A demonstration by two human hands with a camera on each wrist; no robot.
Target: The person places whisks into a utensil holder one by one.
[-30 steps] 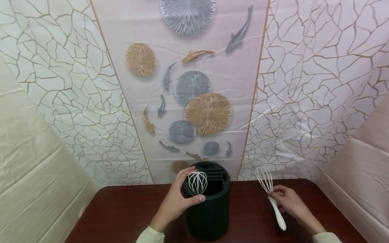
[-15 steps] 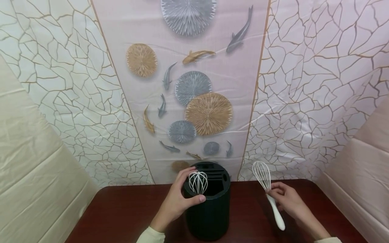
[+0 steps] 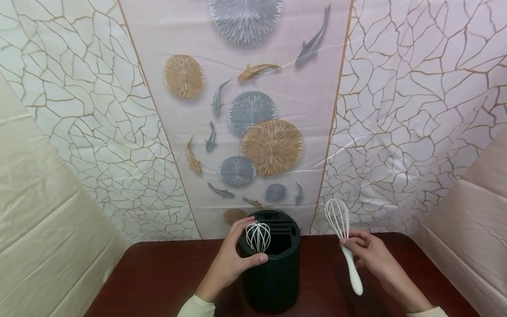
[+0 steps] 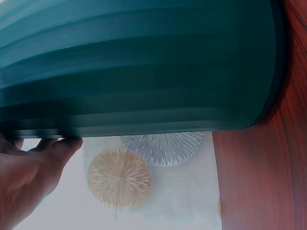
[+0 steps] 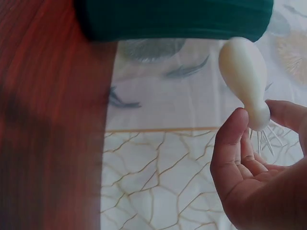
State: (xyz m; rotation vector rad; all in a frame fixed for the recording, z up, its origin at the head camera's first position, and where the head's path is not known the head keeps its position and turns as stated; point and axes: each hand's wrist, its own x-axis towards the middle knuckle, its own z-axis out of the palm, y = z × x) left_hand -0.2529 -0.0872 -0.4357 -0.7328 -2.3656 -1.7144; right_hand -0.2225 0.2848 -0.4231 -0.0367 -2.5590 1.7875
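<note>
A dark green utensil holder (image 3: 271,281) stands upright on the table, with slots at the back of its top and a larger opening in front. Out of that opening shows the white wire head of a whisk (image 3: 258,237); its handle is hidden inside. My left hand (image 3: 229,259) grips the holder's rim, thumb in front and fingers at the far side. To the right of the holder, my right hand (image 3: 370,255) pinches a second white whisk (image 3: 350,270) where wires and handle meet. Its wire head points up, and its handle (image 5: 243,72) hangs down, tilted.
The reddish-brown table (image 3: 166,281) has rounded back corners. Right behind it hangs a patterned cloth (image 3: 253,132) with fish and round leaf shapes. Pale fabric walls (image 3: 35,220) close in both sides.
My right hand has raised the second whisk and brought it a little left, toward the holder. The whisk stands somewhat more upright. My left hand and the holder stay where they were.
</note>
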